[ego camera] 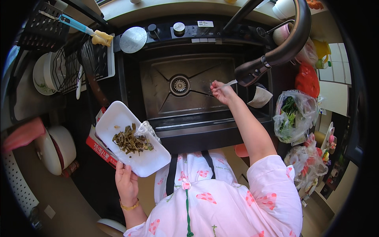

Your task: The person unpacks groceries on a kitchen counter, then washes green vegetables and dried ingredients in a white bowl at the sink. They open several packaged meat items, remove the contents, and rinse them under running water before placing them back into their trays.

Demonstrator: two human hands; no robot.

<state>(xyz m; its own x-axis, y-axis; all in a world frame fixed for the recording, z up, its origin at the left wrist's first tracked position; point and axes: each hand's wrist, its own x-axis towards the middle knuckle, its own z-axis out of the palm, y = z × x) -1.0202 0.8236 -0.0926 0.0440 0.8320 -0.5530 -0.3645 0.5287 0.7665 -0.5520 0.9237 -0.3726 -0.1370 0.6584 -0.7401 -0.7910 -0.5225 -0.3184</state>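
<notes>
My left hand (126,180) grips the lower edge of a white foam tray (112,114), thumb on top. On the tray lie a clump of wet, dark green-brown leaves (127,139) and crumpled clear plastic wrap (148,131). The tray tilts over a red-and-white box (102,151) on the counter, left of the sink. Over the right half of the dark sink (189,66), my right hand (222,92) is in a thin stream of water (230,83) from the black pull-out faucet (254,71). Its fingers are loosely curled, a little apart, with nothing visible in them.
A beige cloth (260,97) hangs at the sink's right side. Farther right are a clear bag of leafy greens (291,115) and a red plastic bag (307,80). Left stand a dish rack (71,66), a cleaver-like knife (93,80) and a lidded white pot (63,145).
</notes>
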